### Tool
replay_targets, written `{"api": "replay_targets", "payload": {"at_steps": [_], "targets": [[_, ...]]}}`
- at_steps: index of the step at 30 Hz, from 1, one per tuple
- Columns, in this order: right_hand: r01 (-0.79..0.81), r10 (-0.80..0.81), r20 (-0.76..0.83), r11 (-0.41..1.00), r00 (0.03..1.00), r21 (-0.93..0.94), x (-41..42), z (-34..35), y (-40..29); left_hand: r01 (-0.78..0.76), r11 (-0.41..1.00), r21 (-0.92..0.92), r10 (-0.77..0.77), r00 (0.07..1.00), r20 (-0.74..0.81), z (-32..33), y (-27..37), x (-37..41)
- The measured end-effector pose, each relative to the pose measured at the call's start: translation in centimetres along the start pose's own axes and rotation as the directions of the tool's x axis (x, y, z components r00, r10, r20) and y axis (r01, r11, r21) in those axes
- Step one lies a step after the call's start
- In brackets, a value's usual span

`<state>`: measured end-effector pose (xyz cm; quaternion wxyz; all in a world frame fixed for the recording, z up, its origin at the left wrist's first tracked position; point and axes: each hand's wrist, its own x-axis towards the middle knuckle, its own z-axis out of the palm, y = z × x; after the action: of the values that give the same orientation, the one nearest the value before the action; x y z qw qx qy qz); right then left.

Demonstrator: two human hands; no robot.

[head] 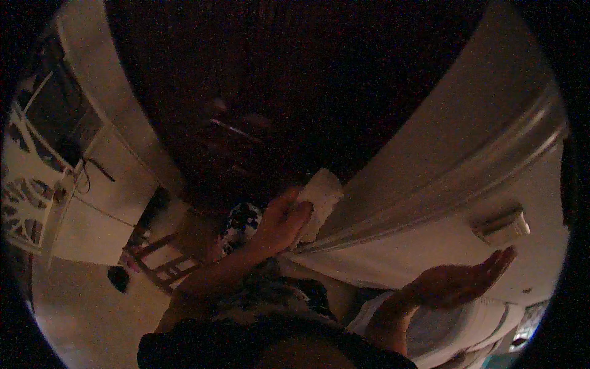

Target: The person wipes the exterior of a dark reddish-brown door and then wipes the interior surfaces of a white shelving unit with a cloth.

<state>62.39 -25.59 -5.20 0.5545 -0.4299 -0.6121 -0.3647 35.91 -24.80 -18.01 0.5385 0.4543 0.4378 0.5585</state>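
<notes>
In the dim head view, my left hand (286, 219) is shut on a pale, thin piece of cloth or paper (321, 198); its exact material cannot be told. The piece sticks up past the fingers, beside the lower end of a light panel. My right hand (456, 283) is raised at the right with its fingers extended, and nothing shows in it. Below my left forearm lies dark patterned clothing (262, 295). A black-and-white patterned item (242, 226) shows just behind the left wrist.
A brown wooden frame with rungs (163, 263) stands at the left, near a small dark object (118, 278). Farther left is a white cut-out lattice (27, 198). A pale box-like fixture (502, 227) is beyond my right hand. The upper middle is very dark.
</notes>
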Motion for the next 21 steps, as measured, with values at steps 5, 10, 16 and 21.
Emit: {"api": "replay_targets", "payload": {"at_steps": [5, 10, 16, 21], "targets": [[-0.404, -0.121, 0.619, 0.659, 0.776, 0.635, -6.2, 0.9, -5.7, -0.108, 0.989, -0.101, 0.107, 0.994, -0.009, -1.2, -1.2, -2.0], [-0.702, -0.009, 0.78, 0.431, 0.626, 0.567, -6.1, 4.1, -13.8, 0.179, 0.984, 0.008, -0.176, 0.961, 0.215, -3.5, 2.7, -5.6], [-0.744, -0.066, 0.888, 0.52, 0.455, 0.42, -7.3, 2.0, -13.4, -0.032, 0.999, 0.041, 0.017, 0.949, 0.314, -5.5, -1.4, -7.8], [-0.79, 0.116, 0.943, 0.583, 0.313, 0.19, -11.6, -0.2, -13.2, 0.012, 0.967, 0.256, -0.085, 0.958, 0.275, -5.7, 1.1, -13.3]]}}
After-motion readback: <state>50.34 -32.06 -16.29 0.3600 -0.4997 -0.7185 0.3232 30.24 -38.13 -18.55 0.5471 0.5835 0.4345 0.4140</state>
